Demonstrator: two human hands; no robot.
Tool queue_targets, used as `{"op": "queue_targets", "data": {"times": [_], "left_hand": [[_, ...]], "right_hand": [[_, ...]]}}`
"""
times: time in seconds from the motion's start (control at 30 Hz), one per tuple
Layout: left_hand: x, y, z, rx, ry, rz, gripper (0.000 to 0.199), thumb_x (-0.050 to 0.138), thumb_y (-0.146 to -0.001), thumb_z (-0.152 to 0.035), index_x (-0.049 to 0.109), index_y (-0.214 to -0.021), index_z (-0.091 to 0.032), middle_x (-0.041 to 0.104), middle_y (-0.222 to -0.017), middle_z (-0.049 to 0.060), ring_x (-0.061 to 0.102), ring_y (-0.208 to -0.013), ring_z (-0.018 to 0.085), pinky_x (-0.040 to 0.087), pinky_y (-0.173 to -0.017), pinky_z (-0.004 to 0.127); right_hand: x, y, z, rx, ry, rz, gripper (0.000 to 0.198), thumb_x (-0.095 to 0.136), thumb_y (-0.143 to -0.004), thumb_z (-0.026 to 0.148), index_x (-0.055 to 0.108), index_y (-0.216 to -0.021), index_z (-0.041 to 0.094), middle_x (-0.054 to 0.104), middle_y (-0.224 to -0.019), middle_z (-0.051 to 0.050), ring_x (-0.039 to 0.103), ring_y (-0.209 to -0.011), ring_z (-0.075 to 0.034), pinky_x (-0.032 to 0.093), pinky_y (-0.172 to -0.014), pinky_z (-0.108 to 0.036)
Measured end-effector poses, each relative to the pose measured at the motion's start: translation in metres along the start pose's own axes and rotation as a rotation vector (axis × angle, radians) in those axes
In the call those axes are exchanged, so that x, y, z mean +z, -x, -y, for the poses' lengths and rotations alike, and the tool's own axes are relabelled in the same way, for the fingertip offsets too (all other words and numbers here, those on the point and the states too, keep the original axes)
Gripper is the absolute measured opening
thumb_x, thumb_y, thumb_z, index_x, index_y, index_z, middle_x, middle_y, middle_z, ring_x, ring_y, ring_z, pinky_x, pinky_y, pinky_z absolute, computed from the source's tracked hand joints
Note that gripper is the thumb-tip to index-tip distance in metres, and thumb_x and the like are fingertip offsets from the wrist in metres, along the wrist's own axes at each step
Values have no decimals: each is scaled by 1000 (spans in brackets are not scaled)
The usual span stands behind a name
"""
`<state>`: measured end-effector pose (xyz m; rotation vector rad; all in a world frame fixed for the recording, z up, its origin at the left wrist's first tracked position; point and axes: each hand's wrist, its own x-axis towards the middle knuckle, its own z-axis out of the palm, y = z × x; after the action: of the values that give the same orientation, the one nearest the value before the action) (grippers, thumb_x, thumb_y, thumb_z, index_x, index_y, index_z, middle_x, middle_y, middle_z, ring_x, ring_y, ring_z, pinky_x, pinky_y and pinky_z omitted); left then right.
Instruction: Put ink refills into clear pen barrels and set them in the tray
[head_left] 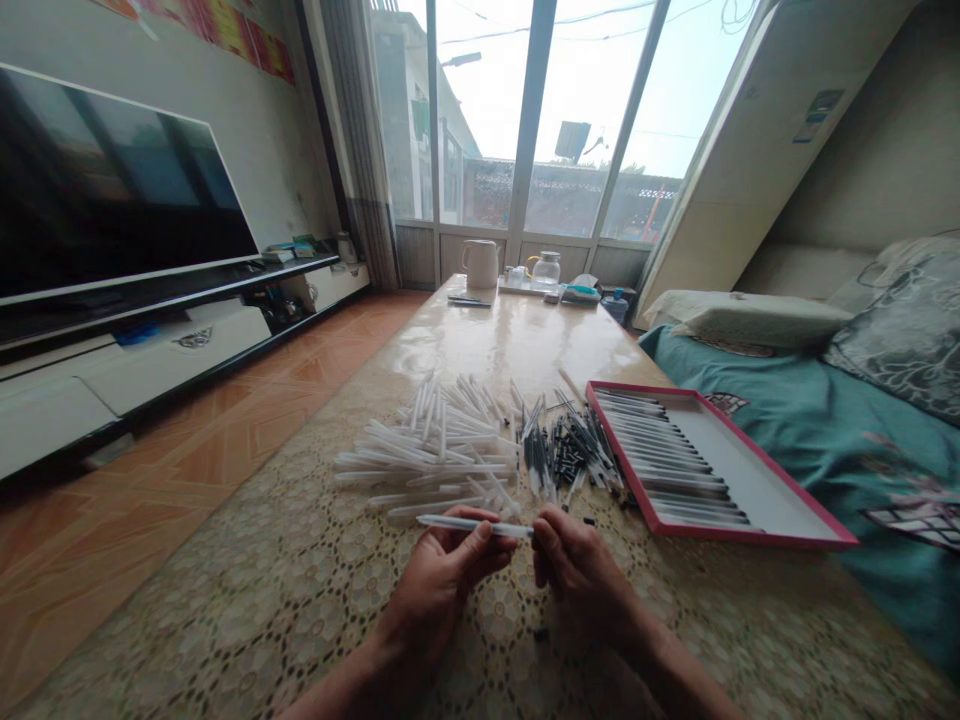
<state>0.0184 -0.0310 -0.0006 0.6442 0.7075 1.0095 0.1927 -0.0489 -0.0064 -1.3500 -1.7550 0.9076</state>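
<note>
Patterned table (247,610) is the big one: it runs off toward 12 o'clock, edge at 9 with a good stretch of tabletop leading to it. Tall white cabinet (742,160) around 1, with a sticker (816,115) on it, too small and soft for me to read. Red-edged box (739,460) at 2–3, holding a row of pens (675,455). White tube pile (435,430) at 11, dark parts pile (574,445) at 1. Left hand (446,568) is wrapped on a pen (448,522), right hand (574,560) pinches its 3 o'clock end, and the box corner's near that hand, so tighter room there. Pen's just short of the white pile, long axis 9-to-3, narrow end pointing 9.
</note>
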Motion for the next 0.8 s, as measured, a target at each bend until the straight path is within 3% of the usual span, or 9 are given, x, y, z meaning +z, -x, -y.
{"op": "queue_targets", "data": {"times": [0.1, 0.27, 0.47, 0.67, 0.8], "left_hand": [[0, 0, 0, 1, -9, 12, 13, 71, -73, -23, 65, -81, -14, 72, -75, 5, 68, -74, 15, 52, -75, 27], [0, 1, 0, 4, -6, -21, 16, 72, -72, -24, 65, -83, -14, 72, -76, 6, 68, -76, 16, 52, -77, 28], [0, -1, -1, 1, -11, -5, 20, 75, -69, -25, 65, -81, -13, 72, -75, 6, 68, -73, 16, 52, -74, 28], [2, 1, -2, 4, -2, -23, 17, 72, -71, -24, 65, -83, -14, 72, -77, 7, 68, -76, 16, 52, -76, 27], [1, 0, -1, 1, 1, -9, 16, 73, -70, -23, 65, -81, -14, 72, -74, 5, 68, -73, 15, 52, -74, 27]], "right_hand": [[0, 0, -1, 2, 5, -24, 41, 27, -95, 45, 42, -66, 20, 50, -48, 3, 44, -42, -9, 34, -48, -21], [-2, 0, 4, -11, -6, 1, 31, 34, -94, 43, 47, -79, 19, 55, -55, 3, 48, -47, -9, 35, -51, -20], [0, -1, 1, -16, -15, -5, 42, 28, -95, 46, 43, -65, 20, 50, -49, 3, 48, -44, -9, 36, -49, -21], [-1, 1, 3, 3, -19, 11, 34, 31, -94, 46, 47, -79, 19, 55, -54, 3, 48, -46, -10, 36, -50, -20], [0, 1, 2, -7, -5, 1, 42, 29, -95, 47, 43, -67, 20, 52, -50, 3, 48, -45, -9, 35, -49, -20]]}}
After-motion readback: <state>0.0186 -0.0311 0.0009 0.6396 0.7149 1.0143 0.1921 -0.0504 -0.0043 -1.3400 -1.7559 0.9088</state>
